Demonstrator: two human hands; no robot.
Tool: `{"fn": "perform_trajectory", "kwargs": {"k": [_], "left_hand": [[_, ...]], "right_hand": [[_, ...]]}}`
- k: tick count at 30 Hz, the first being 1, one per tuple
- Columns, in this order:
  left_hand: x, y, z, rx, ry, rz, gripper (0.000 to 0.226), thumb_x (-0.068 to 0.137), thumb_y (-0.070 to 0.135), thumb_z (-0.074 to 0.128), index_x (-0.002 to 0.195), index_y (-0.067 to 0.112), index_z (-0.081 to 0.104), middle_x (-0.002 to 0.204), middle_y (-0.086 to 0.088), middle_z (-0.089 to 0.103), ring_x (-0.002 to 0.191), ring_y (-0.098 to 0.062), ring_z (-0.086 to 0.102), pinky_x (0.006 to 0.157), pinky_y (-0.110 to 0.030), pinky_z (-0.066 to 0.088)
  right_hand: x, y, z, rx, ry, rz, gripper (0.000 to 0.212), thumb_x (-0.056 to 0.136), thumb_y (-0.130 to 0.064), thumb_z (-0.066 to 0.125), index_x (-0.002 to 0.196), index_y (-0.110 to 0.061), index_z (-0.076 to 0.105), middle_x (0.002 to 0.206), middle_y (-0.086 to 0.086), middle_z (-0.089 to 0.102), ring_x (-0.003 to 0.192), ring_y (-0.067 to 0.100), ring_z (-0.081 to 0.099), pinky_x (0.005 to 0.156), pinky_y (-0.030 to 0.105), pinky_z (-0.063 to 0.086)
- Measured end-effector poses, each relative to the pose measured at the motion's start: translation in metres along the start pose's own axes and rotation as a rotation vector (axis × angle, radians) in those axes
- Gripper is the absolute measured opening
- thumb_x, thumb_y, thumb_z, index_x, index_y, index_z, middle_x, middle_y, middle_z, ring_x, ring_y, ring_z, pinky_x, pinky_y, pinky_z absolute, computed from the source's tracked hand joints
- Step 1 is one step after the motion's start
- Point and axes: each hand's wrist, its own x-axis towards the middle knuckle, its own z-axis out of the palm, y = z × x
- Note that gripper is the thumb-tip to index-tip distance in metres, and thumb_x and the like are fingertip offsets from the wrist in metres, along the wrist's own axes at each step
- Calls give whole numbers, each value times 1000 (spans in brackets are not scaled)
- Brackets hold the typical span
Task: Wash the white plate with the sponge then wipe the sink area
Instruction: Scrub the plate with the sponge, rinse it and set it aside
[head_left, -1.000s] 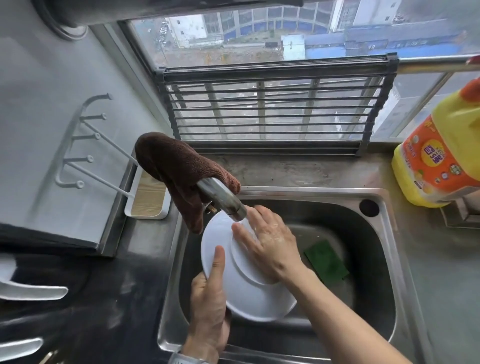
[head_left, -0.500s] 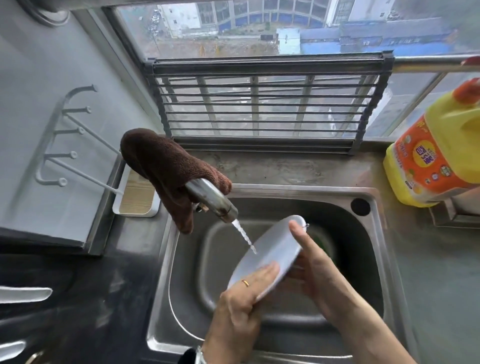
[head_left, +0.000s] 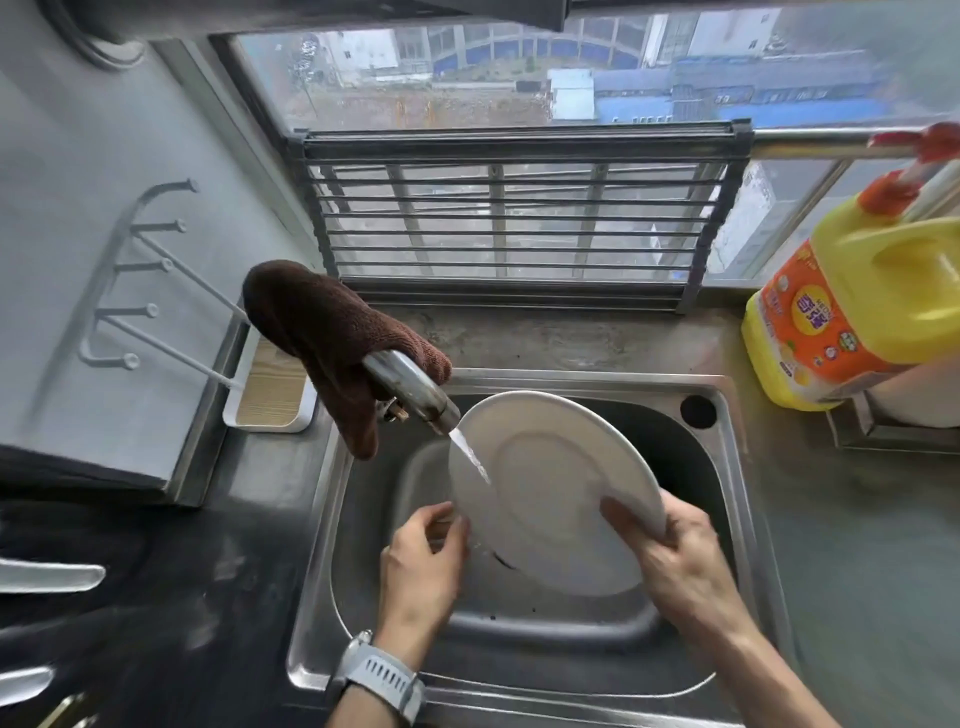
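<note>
The white plate (head_left: 550, 483) is tilted over the steel sink (head_left: 748, 499), its face turned toward me. Water runs from the tap (head_left: 415, 389) onto its left part. My right hand (head_left: 675, 561) grips the plate's lower right rim. At the plate's lower left edge is my left hand (head_left: 421, 561), fingers curled and touching the rim; it is blurred. A watch is on my left wrist. The plate hides the green sponge.
A brown cloth (head_left: 332, 332) hangs over the tap. A yellow detergent jug (head_left: 857, 312) stands on the counter at right. A white hook rack (head_left: 156, 291) with a tray is at left. A metal grille (head_left: 509, 223) leans against the window.
The plate has turned from edge-on to face me and now sits higher under the water. My right hand shifted to the lower right rim; my left hand slid to the lower left edge.
</note>
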Motion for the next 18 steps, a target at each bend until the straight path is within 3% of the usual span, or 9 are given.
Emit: {"fn": "perform_trajectory", "kwargs": {"k": [3,5,7,9,11,15,18], "left_hand": [[-19,15,-2,48,-4,91,21,87,39,74,106,31,70,91,16,74,83,9,68,79,-9,50],[-28,20,-7,64,46,142,16,85,38,76,98,28,75,83,19,74,78,10,68,75,-8,51],[-34,22,-13,78,83,146,15,85,39,75,96,30,76,81,19,75,79,5,70,80,-23,57],[-38,19,-15,101,74,140,14,86,39,74,96,30,75,83,19,75,83,0,70,84,-30,58],[-44,20,-13,107,42,141,14,87,38,74,97,29,74,85,19,75,84,0,70,86,-30,58],[-57,27,-8,52,-12,140,16,88,39,72,98,27,76,84,19,76,81,7,70,84,-23,57],[-66,37,11,-80,-106,90,21,91,38,71,106,24,75,94,17,77,90,7,70,90,-23,56]], "right_hand": [[-29,-48,-26,-241,90,-377,19,98,-22,64,101,-38,72,89,-19,71,77,-3,64,65,9,46],[-45,-67,-39,-354,245,-532,20,95,-23,60,108,-34,70,91,-24,68,81,-7,63,67,1,41],[-47,-60,-42,-450,358,-533,23,96,-28,56,113,-28,71,92,-19,70,83,-8,62,71,0,39],[-41,-44,-34,-499,321,-386,30,100,-33,49,119,-21,70,95,-4,74,79,-2,62,70,-2,39],[-41,-30,-26,-485,244,-297,39,100,-38,47,122,-16,70,93,4,76,77,4,62,69,-6,37],[-55,-58,-39,-535,493,-427,22,93,-17,60,109,-11,74,72,-2,64,74,8,53,68,-6,31],[-59,-59,-38,-496,511,-435,22,93,-21,60,108,-14,74,72,-7,58,73,9,53,68,-9,29]]}}
